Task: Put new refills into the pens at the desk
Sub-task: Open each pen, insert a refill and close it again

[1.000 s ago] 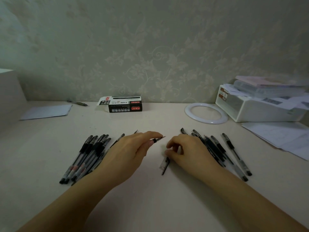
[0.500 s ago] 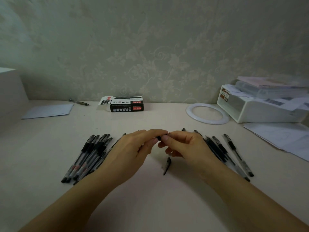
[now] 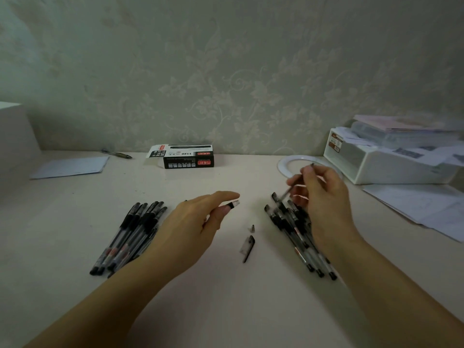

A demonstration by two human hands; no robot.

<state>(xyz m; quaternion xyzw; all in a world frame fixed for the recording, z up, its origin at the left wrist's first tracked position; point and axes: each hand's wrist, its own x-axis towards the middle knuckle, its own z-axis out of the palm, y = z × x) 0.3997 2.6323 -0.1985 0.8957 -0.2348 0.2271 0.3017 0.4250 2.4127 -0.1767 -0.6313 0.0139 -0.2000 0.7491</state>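
Two loose parts, a small cone tip and a black cap, lie on the desk between a person's hands as a pen is stripped for a fresh refill. The left hand pinches the open pen barrel between thumb and forefinger, its mouth pointing right, low over the desk. The right hand, raised above the right-hand pile of pens, grips a thin refill in curled fingers, slanting up towards the white ring; whether it is the spent one or a new one cannot be told. A second bundle of pens rests left of the left hand, and a refill box stands open by the wall. The likely trouble is in the small pieces: a wrist or sleeve sweeping back to centre could knock the cone tip rolling off among the pens, and it is small enough to lose. Dropping the refill into the right pile could mix old with new, and a hasty push into the barrel might bend the slender tube or smear ink.
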